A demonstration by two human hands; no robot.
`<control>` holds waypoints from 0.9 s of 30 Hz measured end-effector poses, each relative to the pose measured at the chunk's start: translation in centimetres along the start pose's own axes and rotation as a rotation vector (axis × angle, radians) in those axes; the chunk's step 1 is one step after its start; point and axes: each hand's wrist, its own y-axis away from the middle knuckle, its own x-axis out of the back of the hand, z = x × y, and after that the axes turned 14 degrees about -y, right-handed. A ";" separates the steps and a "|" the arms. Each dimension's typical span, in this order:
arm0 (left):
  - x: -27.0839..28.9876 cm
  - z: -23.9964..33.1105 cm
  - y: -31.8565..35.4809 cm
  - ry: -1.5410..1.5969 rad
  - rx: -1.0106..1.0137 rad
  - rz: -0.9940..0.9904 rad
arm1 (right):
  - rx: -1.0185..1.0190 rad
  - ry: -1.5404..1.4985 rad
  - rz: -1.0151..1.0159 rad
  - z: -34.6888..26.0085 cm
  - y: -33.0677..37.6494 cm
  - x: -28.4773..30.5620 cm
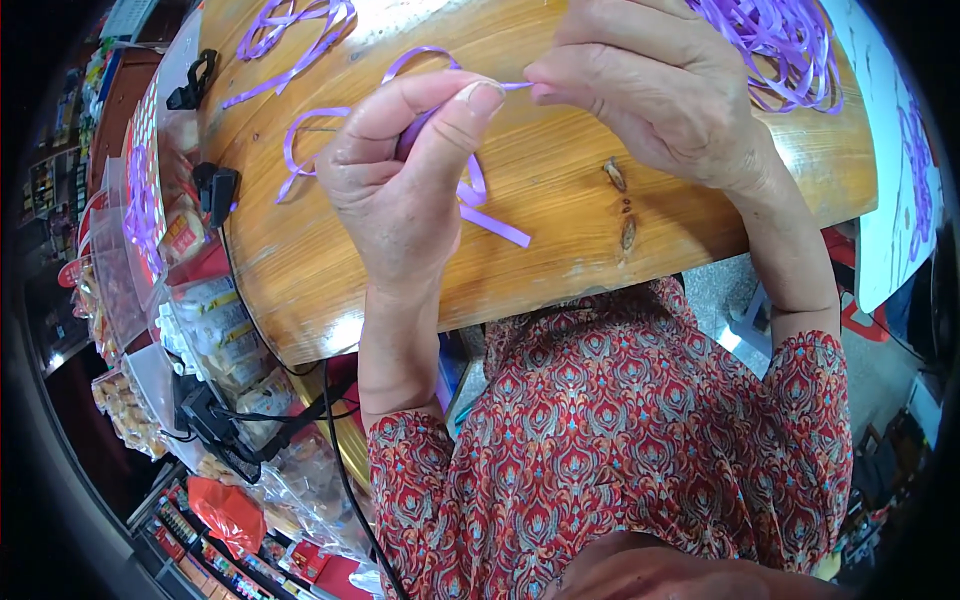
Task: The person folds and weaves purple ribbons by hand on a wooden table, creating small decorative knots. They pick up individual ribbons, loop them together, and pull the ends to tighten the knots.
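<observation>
My left hand (pixel 405 175) is closed around a thin purple ribbon (pixel 480 205), with the thumb pressing it near the top. The ribbon's loose end trails down onto the wooden table (pixel 560 215). My right hand (pixel 650 90) pinches the same ribbon between fingertips just right of the left thumb, a short taut stretch running between both hands. Both hands hover over the table's middle. A loop of the ribbon (pixel 300 140) curls out to the left of my left hand.
A tangled pile of purple ribbon (pixel 780 45) lies at the table's upper right. More ribbon strands (pixel 290 30) lie at the upper left. Black clips (pixel 215 190) and cables sit at the left edge. Packaged goods (pixel 210 330) fill shelves on the left.
</observation>
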 end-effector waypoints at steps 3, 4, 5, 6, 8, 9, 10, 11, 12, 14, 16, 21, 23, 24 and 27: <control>0.1 0.3 -0.2 -0.050 -0.021 -0.034 | 0.034 0.027 0.048 0.5 0.3 -0.3; 0.2 0.4 -0.3 -0.087 -0.032 -0.059 | 0.066 0.001 0.127 1.2 0.3 -0.6; 0.2 0.6 -0.5 -0.088 -0.036 -0.054 | 0.072 -0.001 0.125 3.3 0.3 -1.6; 0.0 0.7 -0.8 -0.086 0.036 -0.098 | 0.302 -0.472 0.356 6.6 0.6 -3.1; 1.5 0.4 -0.8 -0.095 0.119 -0.094 | -0.208 -0.391 0.374 3.3 0.7 -0.8; 1.5 0.7 -0.9 -0.065 0.133 -0.072 | -0.200 -0.383 0.375 1.6 -0.3 0.5; 1.3 1.1 -1.3 -0.028 0.145 -0.064 | -0.547 -0.438 0.590 0.3 -1.0 1.6; 1.5 1.3 -1.4 -0.027 0.137 -0.064 | -0.893 -0.504 0.796 -0.2 -1.5 1.9; 2.1 1.6 -1.3 -0.065 0.122 -0.064 | -0.884 -0.507 0.791 0.8 -0.9 2.3; 3.2 1.8 -1.1 -0.106 0.103 -0.057 | -0.240 -0.931 0.778 2.8 -0.2 2.8; 4.1 1.8 -0.7 -0.102 0.131 0.007 | -0.354 -0.940 1.059 1.9 -1.1 2.8; 5.8 1.4 0.4 -0.150 0.126 -0.015 | -0.428 -1.366 1.445 3.1 -0.9 3.8; 6.3 1.1 0.9 -0.201 0.134 -0.012 | -0.340 -1.499 0.980 4.4 0.9 4.9; 6.5 0.8 1.2 -0.155 0.127 -0.028 | -0.247 -1.569 0.518 4.6 1.2 5.2; 6.6 0.4 1.5 -0.071 0.124 -0.023 | -0.280 -2.078 0.655 4.9 1.3 5.6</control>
